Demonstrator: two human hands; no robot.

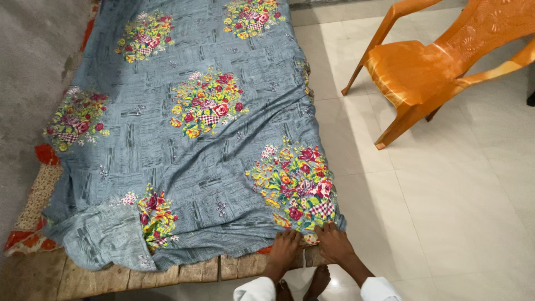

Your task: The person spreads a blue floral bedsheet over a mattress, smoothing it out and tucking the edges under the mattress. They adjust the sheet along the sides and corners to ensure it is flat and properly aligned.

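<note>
A grey-blue bedsheet printed with bright flower bouquets lies spread over a low bed. My left hand and my right hand sit side by side at the sheet's near right corner, fingers curled on its hem next to a flower print. Both wrists end in white sleeves. The sheet's near left corner is folded back on itself. Beneath the hem, the wooden bed frame shows.
An orange plastic chair stands on the pale tiled floor to the right of the bed. A red patterned mattress edge peeks out on the left, against a grey wall. My bare feet show below the hands.
</note>
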